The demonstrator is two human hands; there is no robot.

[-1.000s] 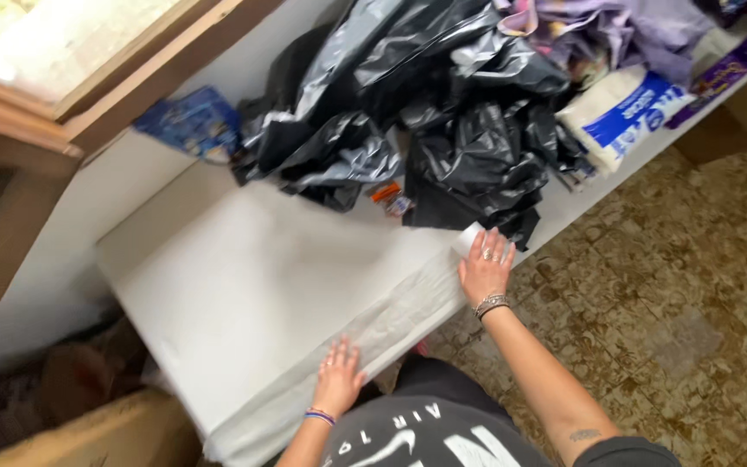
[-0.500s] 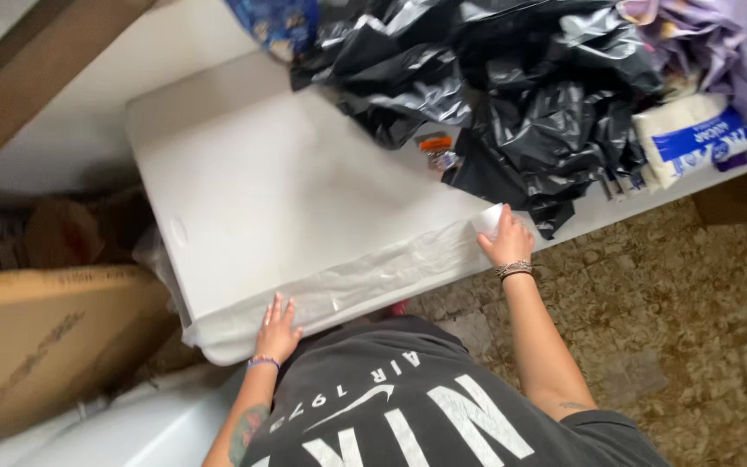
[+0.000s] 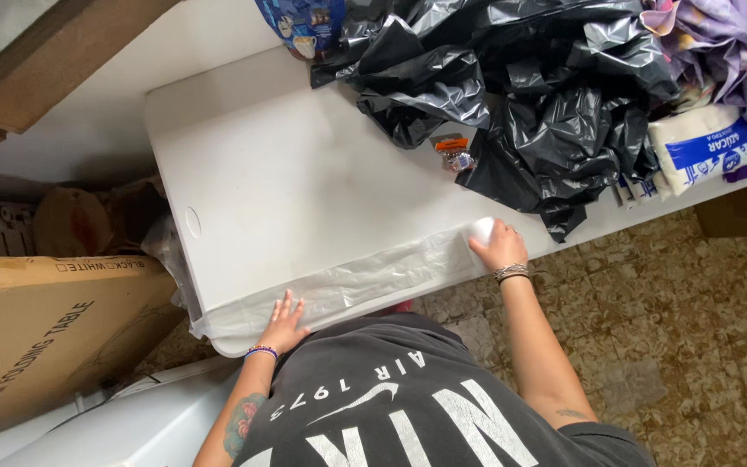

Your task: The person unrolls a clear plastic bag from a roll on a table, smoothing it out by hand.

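1. Left hand [image 3: 284, 322]: flat, fingers spread, palm pressed down on a clear plastic sheet [image 3: 347, 285] at the near edge of the white table [image 3: 304, 190].
2. Right hand [image 3: 496, 246]: fingers curled over the far end of the same sheet, on a small white bunched or rolled bit; can't tell whether it grips or just presses.
3. Plastic sheet: a long translucent strip lying along the table's near edge, stretched between the two hands, with its left end hanging off the corner.
4. Black garbage bags [image 3: 520, 95]: crumpled heap on the far right part of the table, close to the right hand but not touching it.
5. Small orange-topped item [image 3: 454, 154] sits at the edge of the bag heap.
6. White and blue package [image 3: 706, 154] beside the bags, purple fabric [image 3: 737, 43] behind it.
7. Cardboard box [image 3: 36, 337] on the floor left of the table.
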